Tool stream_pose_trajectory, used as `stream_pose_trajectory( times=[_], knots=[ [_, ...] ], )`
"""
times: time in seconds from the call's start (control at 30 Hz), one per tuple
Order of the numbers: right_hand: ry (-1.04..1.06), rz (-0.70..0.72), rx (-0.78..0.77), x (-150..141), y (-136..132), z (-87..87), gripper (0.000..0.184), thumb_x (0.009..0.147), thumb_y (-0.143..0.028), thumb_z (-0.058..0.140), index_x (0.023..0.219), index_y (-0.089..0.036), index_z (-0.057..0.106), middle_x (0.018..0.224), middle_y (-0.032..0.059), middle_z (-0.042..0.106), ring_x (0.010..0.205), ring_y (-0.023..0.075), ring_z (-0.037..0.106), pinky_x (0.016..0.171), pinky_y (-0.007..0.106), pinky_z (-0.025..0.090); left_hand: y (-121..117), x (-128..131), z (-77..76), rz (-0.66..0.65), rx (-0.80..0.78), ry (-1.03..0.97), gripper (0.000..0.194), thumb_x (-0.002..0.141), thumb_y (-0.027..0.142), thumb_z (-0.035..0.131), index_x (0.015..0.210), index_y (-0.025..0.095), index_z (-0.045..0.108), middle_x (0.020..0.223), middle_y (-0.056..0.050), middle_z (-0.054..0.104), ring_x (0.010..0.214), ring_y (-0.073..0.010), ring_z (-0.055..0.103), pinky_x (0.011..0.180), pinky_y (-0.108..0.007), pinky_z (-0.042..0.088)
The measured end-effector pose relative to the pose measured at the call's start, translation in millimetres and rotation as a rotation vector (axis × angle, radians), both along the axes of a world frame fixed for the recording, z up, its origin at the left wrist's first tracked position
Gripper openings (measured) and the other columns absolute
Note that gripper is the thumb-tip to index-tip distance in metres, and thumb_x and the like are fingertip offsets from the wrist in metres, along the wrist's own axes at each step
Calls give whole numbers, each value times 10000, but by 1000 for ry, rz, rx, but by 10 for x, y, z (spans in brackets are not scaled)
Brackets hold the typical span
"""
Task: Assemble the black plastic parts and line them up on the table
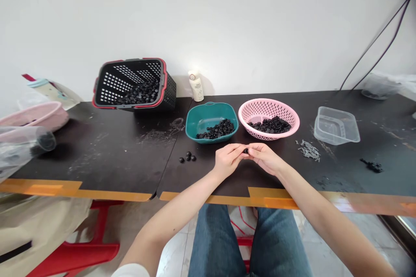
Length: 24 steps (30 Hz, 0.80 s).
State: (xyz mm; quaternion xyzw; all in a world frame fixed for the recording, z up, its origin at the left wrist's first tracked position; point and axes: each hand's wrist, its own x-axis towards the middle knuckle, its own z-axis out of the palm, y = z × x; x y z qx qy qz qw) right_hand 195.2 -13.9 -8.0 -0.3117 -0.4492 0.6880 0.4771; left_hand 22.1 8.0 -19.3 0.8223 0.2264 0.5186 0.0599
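My left hand [228, 159] and my right hand [262, 156] meet over the table just in front of the two middle containers. Pinched between their fingertips is a small round black part [246, 151], mostly covered by the fingers. Behind my left hand stands a teal basin [211, 112] with many small black pieces at its bottom. A pink perforated basket [294, 125], also holding black pieces, stands behind my right hand. Several round black caps [188, 156] lie on the table left of my left hand.
A grey basket with red trim [170, 91] lies tilted at the back left, with black parts inside. Nearby stands a white bottle [196, 86]. To the right are small grey pins [309, 150], a clear plastic box [338, 125] and a black clump [372, 165]. Orange tape [273, 197] lines the front edge.
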Motion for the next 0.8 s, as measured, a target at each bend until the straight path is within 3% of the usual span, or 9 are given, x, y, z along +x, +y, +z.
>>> stream_pose_trajectory(
  times=[0.17, 0.43, 0.8],
  knots=[
    [-70, -30, 54, 38, 17, -31, 170, 696, -334, 763, 808, -209, 736, 761, 18, 701, 752, 147, 621, 827, 329, 459, 14, -9, -16, -11, 8, 11, 223, 859, 213, 582, 1072, 183, 643, 982, -61, 698, 892, -155, 656, 776, -274, 551],
    [-24, 52, -14, 63, 28, -29, 193, 709, -359, 749, 760, -173, 732, 775, 38, 687, 739, 146, 620, 819, 331, 485, 5, 13, -10, -4, 17, 1, 215, 858, 230, 591, 1061, 183, 643, 970, -57, 698, 871, -149, 653, 761, -262, 541],
    [-67, 19, -4, 52, 12, -17, 242, 699, -383, 756, 848, -192, 745, 780, 41, 696, 755, 158, 618, 807, 327, 474, 4, 3, -6, 8, 28, 20, 211, 866, 261, 581, 1051, 184, 649, 959, -56, 706, 852, -152, 657, 747, -265, 549]
  ],
)
